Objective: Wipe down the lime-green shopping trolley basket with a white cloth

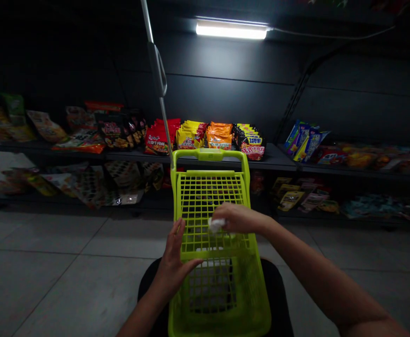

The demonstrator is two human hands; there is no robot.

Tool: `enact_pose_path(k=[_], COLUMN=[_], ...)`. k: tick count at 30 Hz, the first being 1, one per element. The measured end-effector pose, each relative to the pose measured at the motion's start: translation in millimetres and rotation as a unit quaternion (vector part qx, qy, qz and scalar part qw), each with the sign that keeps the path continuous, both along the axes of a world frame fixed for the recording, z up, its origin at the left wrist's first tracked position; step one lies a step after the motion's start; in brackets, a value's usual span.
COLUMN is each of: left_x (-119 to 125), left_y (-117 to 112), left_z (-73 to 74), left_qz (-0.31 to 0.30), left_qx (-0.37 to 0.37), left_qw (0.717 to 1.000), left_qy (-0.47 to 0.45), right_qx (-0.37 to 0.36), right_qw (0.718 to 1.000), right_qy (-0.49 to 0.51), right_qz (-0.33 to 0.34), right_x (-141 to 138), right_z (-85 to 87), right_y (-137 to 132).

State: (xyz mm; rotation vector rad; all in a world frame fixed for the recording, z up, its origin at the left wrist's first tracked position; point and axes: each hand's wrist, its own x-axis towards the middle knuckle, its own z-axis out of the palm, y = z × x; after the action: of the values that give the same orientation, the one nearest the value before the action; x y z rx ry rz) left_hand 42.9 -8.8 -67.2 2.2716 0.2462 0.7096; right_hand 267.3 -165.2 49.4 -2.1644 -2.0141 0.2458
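Right grip (238, 218): narrow, closed on a white scrap (216, 225), which is pinched between the fingertips and held over a green basket (210, 172). Left grip (172, 269): wide, fingers spread, held just beside the basket. Snack packets (191, 138) are ranged on a shelf (271, 161) beyond.

The right hand (239, 218) hides most of the small white item (215, 225).

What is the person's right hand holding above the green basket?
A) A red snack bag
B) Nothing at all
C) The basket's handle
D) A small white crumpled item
D: the right hand pinches a small white crumpled item above the grid of the lime-green basket.
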Motion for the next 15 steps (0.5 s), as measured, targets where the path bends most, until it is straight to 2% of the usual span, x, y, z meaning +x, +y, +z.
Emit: enact_pose_path(k=[1, 3, 5, 8, 11, 13, 15], left_x=[0.5, 1.5, 2.1, 2.1, 1.3, 0.8, 0.6], left_y=[0.4, 0.8, 0.8, 0.6, 0.2, 0.0, -0.1], left_z=[-1.0, -2.4, -3.1, -2.8, -3.0, -3.7, -4.4], left_qz=[-0.001, 0.001, 0.002, 0.005, 0.007, 0.004, 0.002], left_qx=[0.000, 0.004, 0.005, 0.005, 0.010, 0.011, 0.009], left_qw=[1.000, 1.000, 1.000, 1.000, 1.000, 1.000, 1.000], left_qy=[0.001, 0.000, -0.004, -0.005, -0.008, -0.011, -0.010], right_qx=[0.031, 0.083, 0.086, 0.064, 0.040, 0.006, -0.033], right_qw=[0.997, 0.971, 0.952, 0.964, 0.987, 0.997, 0.999], right_qy=[-0.028, -0.101, -0.143, -0.148, -0.101, -0.056, 0.001], right_qz=[-0.067, -0.202, -0.256, -0.213, -0.117, -0.056, 0.009], right_x=[17.0, 45.4, 57.6, 35.3, -23.2, -61.2, -81.0], right_z=[3.5, 5.5, 0.1, -17.7, -33.0, -33.9, -25.8], right_y=[14.1, 41.0, 57.3, 48.2, 4.2, -29.4, -51.9])
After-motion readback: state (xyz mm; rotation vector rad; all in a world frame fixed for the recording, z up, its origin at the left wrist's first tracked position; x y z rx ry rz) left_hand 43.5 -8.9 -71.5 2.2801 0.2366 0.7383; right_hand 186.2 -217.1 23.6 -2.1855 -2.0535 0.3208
